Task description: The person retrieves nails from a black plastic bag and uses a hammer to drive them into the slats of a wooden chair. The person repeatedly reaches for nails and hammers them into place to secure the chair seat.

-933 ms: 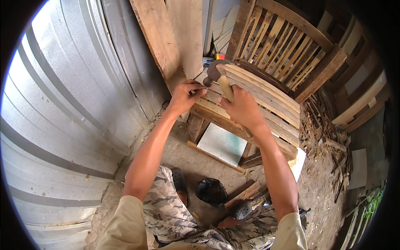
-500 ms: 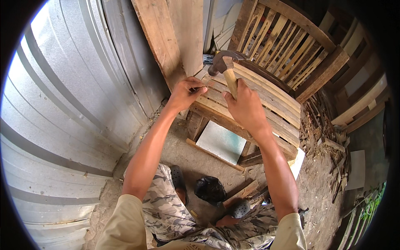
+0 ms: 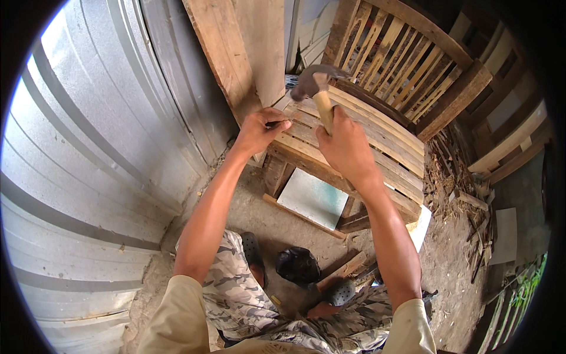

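Observation:
A claw hammer (image 3: pixel 323 106) with a dark head and pale wooden handle is gripped in my right hand (image 3: pixel 352 147). Its head hangs over the far left part of a slatted wooden bench seat (image 3: pixel 377 141). My left hand (image 3: pixel 259 133) is at the left end of the slats, thumb and fingertips pinched together. Whatever lies between those fingertips is too small to make out. The hammer head is to the right of and beyond my left fingertips, apart from them.
The bench's slatted backrest (image 3: pixel 395 59) rises at the far side. Wide planks (image 3: pixel 227 53) lean beside a corrugated metal wall (image 3: pixel 100 147) on the left. A whitish panel (image 3: pixel 312 199) sits under the seat. Near my feet lie a black bag (image 3: pixel 298 265) and a wood offcut (image 3: pixel 342 272).
The hammer head has shifted slightly to the left and is a little blurred. My left hand keeps its pinch in nearly the same place.

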### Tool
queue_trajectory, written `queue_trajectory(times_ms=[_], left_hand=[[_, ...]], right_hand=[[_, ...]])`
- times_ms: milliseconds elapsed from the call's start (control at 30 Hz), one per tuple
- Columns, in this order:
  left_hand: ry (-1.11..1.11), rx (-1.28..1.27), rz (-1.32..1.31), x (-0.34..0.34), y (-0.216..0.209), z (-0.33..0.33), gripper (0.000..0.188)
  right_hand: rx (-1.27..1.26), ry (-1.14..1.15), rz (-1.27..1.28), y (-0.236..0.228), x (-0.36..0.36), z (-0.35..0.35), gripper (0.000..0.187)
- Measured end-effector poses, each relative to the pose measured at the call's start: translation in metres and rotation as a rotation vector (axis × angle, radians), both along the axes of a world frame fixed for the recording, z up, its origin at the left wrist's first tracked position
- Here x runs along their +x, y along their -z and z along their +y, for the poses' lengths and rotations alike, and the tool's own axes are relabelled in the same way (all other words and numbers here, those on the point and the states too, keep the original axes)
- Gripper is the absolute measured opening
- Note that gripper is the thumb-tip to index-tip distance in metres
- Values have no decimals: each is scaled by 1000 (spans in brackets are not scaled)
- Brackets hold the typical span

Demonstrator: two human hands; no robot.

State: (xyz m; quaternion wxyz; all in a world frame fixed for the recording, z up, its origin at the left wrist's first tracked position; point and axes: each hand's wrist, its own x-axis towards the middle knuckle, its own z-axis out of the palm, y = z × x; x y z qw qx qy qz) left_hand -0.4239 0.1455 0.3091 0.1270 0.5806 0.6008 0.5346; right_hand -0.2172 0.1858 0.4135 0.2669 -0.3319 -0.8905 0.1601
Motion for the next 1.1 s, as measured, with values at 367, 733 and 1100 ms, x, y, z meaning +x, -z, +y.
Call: queue_trajectory(times_ms=[367,733,1100], left_hand=[[-27,-63,36,5,-7,-2,30],[22,-96,33,-3,-6,-1,27],[-97,-210,-546,1,0,-5,27]], right_hand=[[-19,6,-64,13,0,0,24],[-13,4,-199,17,5,8,28],[-170,58,-150,-4,7,0,33]])
